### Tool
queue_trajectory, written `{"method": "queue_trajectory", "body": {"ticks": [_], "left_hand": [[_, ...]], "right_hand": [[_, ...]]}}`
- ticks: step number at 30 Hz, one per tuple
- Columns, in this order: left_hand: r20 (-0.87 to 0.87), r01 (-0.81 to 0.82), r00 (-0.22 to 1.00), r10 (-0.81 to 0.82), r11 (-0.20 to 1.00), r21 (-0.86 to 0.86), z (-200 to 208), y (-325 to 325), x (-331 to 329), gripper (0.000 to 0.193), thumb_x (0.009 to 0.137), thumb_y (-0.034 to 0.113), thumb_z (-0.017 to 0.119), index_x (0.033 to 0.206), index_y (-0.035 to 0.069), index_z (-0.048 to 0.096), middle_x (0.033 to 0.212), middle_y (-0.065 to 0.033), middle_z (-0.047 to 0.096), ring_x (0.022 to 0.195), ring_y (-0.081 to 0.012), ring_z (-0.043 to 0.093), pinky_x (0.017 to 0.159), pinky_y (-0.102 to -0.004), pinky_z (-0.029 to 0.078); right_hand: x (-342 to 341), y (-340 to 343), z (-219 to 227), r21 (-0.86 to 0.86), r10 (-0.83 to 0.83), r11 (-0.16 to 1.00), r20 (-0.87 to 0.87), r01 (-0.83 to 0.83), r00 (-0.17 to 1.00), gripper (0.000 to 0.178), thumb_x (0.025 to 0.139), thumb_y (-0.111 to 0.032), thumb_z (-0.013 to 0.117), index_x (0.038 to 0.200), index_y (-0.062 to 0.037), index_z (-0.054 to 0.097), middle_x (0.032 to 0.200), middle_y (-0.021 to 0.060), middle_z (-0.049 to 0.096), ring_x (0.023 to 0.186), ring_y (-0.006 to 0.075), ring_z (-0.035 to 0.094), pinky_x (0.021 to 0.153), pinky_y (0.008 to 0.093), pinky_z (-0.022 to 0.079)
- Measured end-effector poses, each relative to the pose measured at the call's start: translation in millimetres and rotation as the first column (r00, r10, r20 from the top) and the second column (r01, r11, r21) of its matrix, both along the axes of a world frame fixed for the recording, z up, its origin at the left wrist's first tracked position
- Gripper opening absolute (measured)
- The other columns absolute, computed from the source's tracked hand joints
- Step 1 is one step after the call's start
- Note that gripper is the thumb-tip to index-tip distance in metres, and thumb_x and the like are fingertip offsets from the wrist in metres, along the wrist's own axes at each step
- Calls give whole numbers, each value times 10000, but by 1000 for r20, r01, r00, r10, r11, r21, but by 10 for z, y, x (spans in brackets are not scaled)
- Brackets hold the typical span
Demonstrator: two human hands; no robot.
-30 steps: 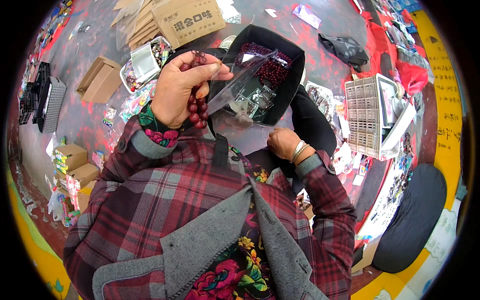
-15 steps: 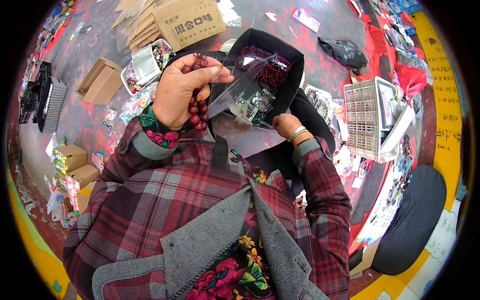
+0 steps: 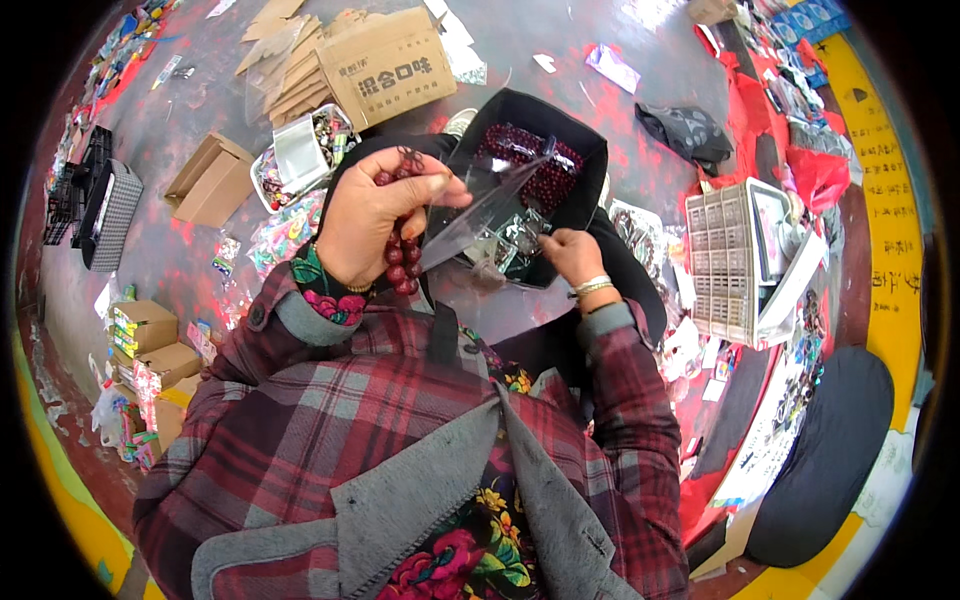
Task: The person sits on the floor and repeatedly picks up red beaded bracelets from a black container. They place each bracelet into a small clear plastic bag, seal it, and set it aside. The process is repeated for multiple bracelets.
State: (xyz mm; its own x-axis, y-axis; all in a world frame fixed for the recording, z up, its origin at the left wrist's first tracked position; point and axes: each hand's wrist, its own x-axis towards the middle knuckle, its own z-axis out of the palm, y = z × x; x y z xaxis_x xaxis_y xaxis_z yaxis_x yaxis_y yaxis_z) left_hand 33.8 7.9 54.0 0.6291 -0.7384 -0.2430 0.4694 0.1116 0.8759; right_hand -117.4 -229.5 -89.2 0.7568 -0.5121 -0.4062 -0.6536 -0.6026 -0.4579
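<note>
Grey concrete floor, streaked with red, fills what I see, littered with packing goods. At nine o'clock small cartons (image 3: 150,345) sit stacked; at eleven, flattened cardboard (image 3: 370,65) lies beside a clear tray of trinkets (image 3: 300,155).

From my feed, the left hand (image 3: 375,225) is raised just left of centre, closed around a strand of dark red beads (image 3: 398,262) that hangs below the palm, while its thumb and fingertip pinch the upper edge of a clear plastic bag (image 3: 480,205). The bag's long axis slants from seven o'clock up to one o'clock, stretching toward the black box (image 3: 580,195) of more red beads at twelve.

The right hand (image 3: 570,255) sits lower, at about four o'clock from the left, fingers curled at the bag's lower part; I cannot tell exactly what they pinch. So the beads lie on the left hand's side, touching the bag's near edge.

At three o'clock stands a white compartment organiser (image 3: 725,255).
</note>
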Motion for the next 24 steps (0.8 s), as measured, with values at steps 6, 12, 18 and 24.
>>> {"method": "queue_trajectory", "body": {"ticks": [6,12,18,24], "left_hand": [[76,94,993,-94,996,3,126,-11,-40,79,853,29,543,923,-7,550,882,-143,645,719,-125,618,418,-164,326],[283,213,930,-236,971,109,251,-52,-147,41,845,36,565,880,14,567,857,-105,660,546,-16,478,445,-164,344],[345,238,911,-224,971,3,167,-111,-213,100,834,10,572,931,-12,583,891,-55,638,778,-59,554,678,-190,422],[349,-6,937,-10,999,43,89,-219,-298,101,835,58,593,932,34,581,713,33,561,556,-5,425,498,-157,326]], "right_hand": [[112,217,1231,637,-357,716,685,-285,635,633,708,-111,725,1265,-34,435,1273,70,466,1165,173,446,883,273,401],[62,489,1950,-192,423,896,642,-400,640,298,674,-126,690,958,-52,639,924,126,623,799,284,602,683,348,473],[19,542,1975,66,334,910,469,-410,817,147,746,-150,611,829,-39,659,655,121,609,574,265,604,538,315,465],[-4,615,1894,446,-58,882,419,-150,906,150,798,-116,579,838,14,644,643,92,644,602,117,628,528,241,461]]}}
